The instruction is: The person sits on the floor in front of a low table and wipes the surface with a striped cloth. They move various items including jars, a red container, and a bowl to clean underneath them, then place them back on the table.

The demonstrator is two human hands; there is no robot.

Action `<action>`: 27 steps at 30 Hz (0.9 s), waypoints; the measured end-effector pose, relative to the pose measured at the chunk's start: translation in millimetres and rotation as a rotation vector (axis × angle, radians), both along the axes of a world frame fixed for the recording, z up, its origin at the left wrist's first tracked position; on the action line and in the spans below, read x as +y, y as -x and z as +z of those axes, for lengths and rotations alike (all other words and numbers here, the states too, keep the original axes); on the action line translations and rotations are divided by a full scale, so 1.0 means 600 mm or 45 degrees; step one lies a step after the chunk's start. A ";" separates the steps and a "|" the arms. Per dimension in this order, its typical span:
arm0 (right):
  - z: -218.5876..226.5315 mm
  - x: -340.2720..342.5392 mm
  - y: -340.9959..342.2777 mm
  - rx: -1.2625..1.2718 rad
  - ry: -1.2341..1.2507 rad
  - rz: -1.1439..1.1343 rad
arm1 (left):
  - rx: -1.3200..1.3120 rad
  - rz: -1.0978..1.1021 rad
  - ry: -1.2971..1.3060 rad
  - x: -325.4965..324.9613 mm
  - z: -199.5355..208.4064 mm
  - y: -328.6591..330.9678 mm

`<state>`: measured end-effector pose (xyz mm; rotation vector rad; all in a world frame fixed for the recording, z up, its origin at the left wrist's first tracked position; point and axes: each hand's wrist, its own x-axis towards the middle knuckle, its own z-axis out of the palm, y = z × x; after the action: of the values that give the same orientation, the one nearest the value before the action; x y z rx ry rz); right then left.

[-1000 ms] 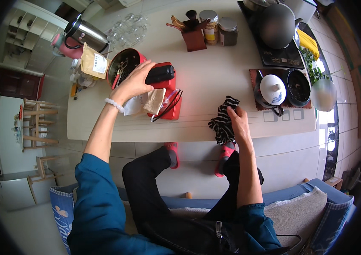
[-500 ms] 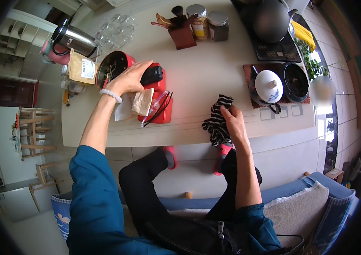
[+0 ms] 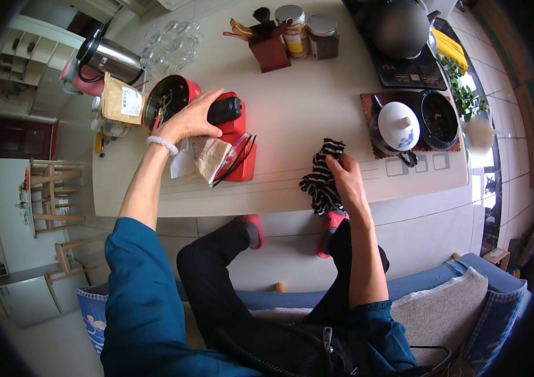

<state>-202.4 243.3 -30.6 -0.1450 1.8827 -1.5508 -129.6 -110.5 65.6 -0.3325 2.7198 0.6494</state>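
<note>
My left hand [image 3: 188, 119], with a pale beaded bracelet at the wrist, is over the left part of the table. Its thumb and fingers are spread apart around the near end of a small black object [image 3: 224, 110], whose kind I cannot make out. Under that object lie red boxes [image 3: 246, 164]. Just below my thumb a beige paper packet [image 3: 212, 157] leans on them, with dark strips and a clear wrapper beside it. Toward the front edge on the right, my right hand [image 3: 347, 179] grips a crumpled black-and-white striped cloth [image 3: 324, 182], which hangs over the edge.
Left of my hand stand a red pot [image 3: 183, 90], a brown pouch [image 3: 122, 100] and a steel kettle [image 3: 113, 60]. Glasses [image 3: 172, 47], a utensil holder [image 3: 269, 53] and jars [image 3: 322, 38] stand farther back. A white-lidded teapot [image 3: 399, 125] and black bowl [image 3: 438, 119] are at right.
My left thumb has moved away from the fingers, so the hand is spread wider. The beige packet has tilted and shows more of its face. My right hand and the striped cloth stay nearly still.
</note>
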 end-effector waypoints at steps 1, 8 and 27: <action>0.000 0.000 0.000 0.001 -0.006 0.002 | 0.003 -0.003 -0.011 -0.002 -0.001 0.002; 0.007 -0.009 -0.008 0.113 0.155 -0.110 | -0.027 -0.015 0.029 -0.002 -0.015 0.016; -0.002 -0.005 -0.001 0.084 0.080 -0.066 | 0.211 0.009 0.018 0.049 -0.028 0.127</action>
<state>-201.7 240.2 -31.9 -0.1792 1.9031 -1.6593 -205.7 -80.9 48.5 -0.3038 2.8824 0.6881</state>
